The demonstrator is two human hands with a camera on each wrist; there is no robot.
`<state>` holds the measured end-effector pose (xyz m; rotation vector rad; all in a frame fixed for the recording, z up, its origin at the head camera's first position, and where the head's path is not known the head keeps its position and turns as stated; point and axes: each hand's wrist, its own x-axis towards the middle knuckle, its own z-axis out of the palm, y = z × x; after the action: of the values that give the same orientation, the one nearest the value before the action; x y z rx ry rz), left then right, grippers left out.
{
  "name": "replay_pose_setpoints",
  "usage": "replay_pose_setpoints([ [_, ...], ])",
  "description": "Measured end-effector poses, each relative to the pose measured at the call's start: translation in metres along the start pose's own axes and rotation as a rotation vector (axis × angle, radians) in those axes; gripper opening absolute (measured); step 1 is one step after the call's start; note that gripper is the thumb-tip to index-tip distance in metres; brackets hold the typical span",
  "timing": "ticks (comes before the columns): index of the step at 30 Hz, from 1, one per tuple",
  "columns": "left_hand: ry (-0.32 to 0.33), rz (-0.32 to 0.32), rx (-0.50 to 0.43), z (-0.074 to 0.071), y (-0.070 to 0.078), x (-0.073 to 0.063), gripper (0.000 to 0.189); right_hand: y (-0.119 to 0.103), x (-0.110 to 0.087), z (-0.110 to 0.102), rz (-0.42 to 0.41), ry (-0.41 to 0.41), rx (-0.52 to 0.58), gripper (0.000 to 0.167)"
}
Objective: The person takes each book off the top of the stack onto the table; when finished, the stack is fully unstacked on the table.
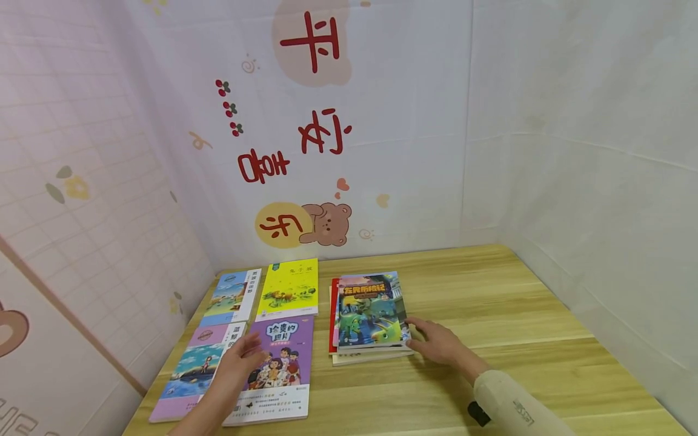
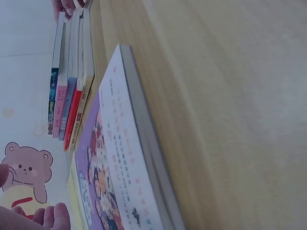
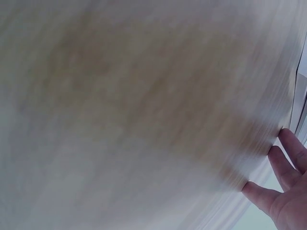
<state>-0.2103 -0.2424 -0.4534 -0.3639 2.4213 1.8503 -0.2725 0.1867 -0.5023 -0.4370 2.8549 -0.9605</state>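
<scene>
A stack of several books, topped by a green comic-style dinosaur cover (image 1: 371,312), lies at the table's middle. My right hand (image 1: 436,342) is at the stack's right edge, fingers spread. In the right wrist view its fingertips (image 3: 256,189) reach down to the wood beside the books. My left hand (image 1: 240,360) is over the purple book (image 1: 280,345) and the pink-and-blue book (image 1: 199,369), its fingers loosely bent and holding nothing. The left wrist view shows the stack's spines (image 2: 72,96), with red, pink and blue among them.
Behind the purple book lies a yellow book (image 1: 289,287), with a blue-and-white book (image 1: 231,297) to its left. The wooden table (image 1: 491,303) meets white fabric walls (image 1: 403,151) at the back and sides. A small black object (image 1: 479,414) shows by the right sleeve.
</scene>
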Motion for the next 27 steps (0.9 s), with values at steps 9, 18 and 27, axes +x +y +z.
replay_pose_setpoints([
  [9,-0.018,0.058,-0.025,0.020,0.012,0.014,0.062,0.001,0.002,0.002,0.015,0.006,0.007,0.053],
  [18,-0.040,0.108,-0.035,0.042,0.017,0.028,0.063,0.001,0.002,0.000,0.026,0.012,0.053,0.054],
  [27,-0.116,0.088,-0.081,0.069,0.022,0.047,0.066,-0.009,0.003,-0.009,0.016,0.081,0.149,0.051],
])
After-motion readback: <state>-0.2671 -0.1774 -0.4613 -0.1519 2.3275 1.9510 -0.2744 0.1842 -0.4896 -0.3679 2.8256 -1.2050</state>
